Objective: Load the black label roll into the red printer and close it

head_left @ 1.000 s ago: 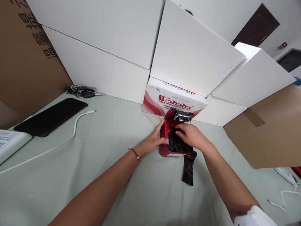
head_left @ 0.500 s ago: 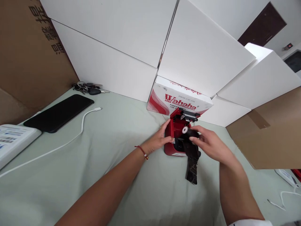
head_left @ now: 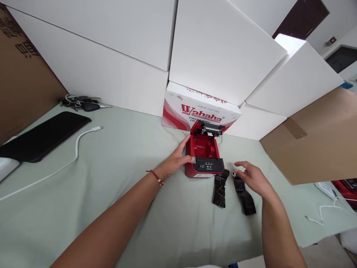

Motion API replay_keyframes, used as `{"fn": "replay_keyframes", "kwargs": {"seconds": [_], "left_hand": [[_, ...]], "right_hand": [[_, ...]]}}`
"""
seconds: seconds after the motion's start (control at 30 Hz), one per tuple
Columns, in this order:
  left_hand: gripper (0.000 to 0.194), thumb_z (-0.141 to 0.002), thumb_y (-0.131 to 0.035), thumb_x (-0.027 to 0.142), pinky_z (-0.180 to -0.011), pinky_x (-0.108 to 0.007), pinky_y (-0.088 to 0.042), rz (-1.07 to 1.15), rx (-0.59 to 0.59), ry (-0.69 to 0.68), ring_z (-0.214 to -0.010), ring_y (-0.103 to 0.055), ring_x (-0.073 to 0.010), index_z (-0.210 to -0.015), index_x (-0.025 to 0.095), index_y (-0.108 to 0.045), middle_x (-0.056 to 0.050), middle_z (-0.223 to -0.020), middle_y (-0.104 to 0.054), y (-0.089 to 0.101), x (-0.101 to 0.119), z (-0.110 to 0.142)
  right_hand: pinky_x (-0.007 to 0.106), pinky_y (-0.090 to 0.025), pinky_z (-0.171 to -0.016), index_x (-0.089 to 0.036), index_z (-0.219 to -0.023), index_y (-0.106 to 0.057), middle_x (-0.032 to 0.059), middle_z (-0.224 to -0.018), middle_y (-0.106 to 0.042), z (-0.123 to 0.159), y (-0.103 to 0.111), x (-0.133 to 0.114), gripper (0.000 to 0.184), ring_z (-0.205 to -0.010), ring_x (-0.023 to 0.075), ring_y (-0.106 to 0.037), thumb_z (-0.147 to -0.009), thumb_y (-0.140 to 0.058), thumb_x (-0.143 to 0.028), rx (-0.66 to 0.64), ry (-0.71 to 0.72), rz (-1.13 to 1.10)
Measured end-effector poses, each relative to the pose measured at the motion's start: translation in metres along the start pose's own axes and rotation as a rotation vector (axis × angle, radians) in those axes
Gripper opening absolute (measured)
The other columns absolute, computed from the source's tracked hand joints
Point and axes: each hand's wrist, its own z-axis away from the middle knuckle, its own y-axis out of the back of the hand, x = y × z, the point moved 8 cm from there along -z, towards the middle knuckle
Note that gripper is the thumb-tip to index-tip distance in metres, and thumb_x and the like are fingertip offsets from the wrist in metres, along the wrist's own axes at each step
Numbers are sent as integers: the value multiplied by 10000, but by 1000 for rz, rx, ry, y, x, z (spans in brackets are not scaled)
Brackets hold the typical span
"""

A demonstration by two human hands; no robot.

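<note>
A red label printer (head_left: 190,170) stands with its lid raised and its red inner bay bare. My left hand (head_left: 178,159) clasps its left side, the thumb on the front corner and the other fingers along the flank. To the right of the printer, a black roll (head_left: 234,174) with a pale core lies on the cloth, a dark strip (head_left: 247,201) trailing from it. My right hand (head_left: 252,178) is just over this roll, index finger stretched out and thumb beside the core. Against the printer's front right corner lies another black strip (head_left: 219,190), with a rolled end.
Behind the printer stands a Wahaba carton (head_left: 174,108) before white panels (head_left: 125,70). A black phone-like slab (head_left: 41,134), keys (head_left: 80,102) and a white cable (head_left: 76,149) lie at left. A cardboard box (head_left: 320,145) stands at right.
My right hand has carried the black roll out of the printer to the cloth at right, and its fingers have loosened. My left hand stays on the printer. The view has shifted.
</note>
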Motion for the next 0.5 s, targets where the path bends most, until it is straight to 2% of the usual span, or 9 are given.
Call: {"fn": "replay_keyframes", "kwargs": {"seconds": [0.07,0.2,0.33,0.4,0.5], "left_hand": [[1077,-849,-754,336,-1328,-583,-286,2,-4,-6,-1540,-449,-387,-1737,271,-150,-114,-1649,-514,-1,1,1],[1056,-861,-747,343,-1342,-576,-258,-6,2,-15,-1582,-396,-382,-1735,281,-159,-109,-1698,-457,0,1,2],[1069,-850,-756,332,-1355,-557,-235,1,-4,-18,-1602,-366,-376,-1735,273,-159,-107,-1726,-418,1,0,1],[1072,-850,-756,326,-1358,-558,-229,2,-11,-10,-1599,-373,-371,-1735,271,-154,-106,-1721,-427,2,-2,0],[1078,-828,-765,313,-1365,-544,-223,-4,6,-18,-1639,-298,-371,-1730,260,-177,-96,-1769,-350,3,-2,-1]], "right_hand": [[345,-549,-818,-224,-1307,-712,98,-1256,-762,-2,-11,-20,394,-839,203,-711,-1022,-533,-429,-1,91,-63],[308,-493,-824,-228,-1277,-718,85,-1293,-727,-4,-31,-49,332,-972,208,-710,-981,-569,-233,-84,186,52],[291,-437,-751,-234,-1230,-739,81,-1193,-739,-8,-35,-57,317,-963,222,-704,-958,-587,-179,-162,186,165],[288,-436,-750,-234,-1222,-741,82,-1175,-744,-10,-37,-60,307,-975,228,-708,-962,-587,-181,-218,199,221],[294,-463,-765,-223,-1189,-749,88,-1152,-758,-7,-32,-63,307,-989,243,-721,-932,-599,-149,-250,215,259]]}}
